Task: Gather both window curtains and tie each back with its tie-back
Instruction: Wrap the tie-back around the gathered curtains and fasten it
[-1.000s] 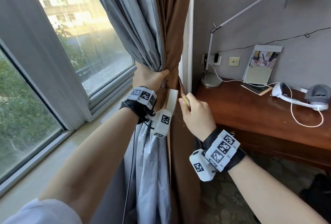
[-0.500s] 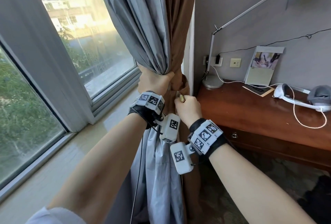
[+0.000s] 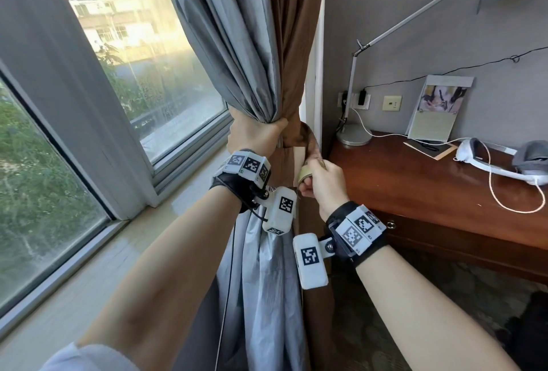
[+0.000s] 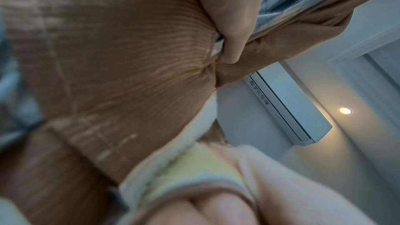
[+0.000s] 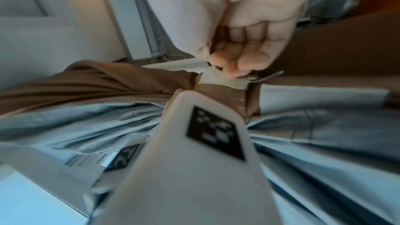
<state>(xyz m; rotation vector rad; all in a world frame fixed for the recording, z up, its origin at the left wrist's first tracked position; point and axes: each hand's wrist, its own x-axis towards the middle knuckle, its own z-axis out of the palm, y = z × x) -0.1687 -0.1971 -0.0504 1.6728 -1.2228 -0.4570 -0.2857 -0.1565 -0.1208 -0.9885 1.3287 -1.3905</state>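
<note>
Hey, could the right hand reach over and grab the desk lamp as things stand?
Probably not yet: the right hand is pinching the tie-back, though nothing stands between it and the lamp.

Ribbed brown cloth curtain (image 3: 296, 53), glossy wooden desk (image 3: 415, 192)

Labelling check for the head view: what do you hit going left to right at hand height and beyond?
window → left hand gripping the gathered curtain → right hand pinching the tie-back → lamp base → leaflet stand → white headset on the desk
</note>
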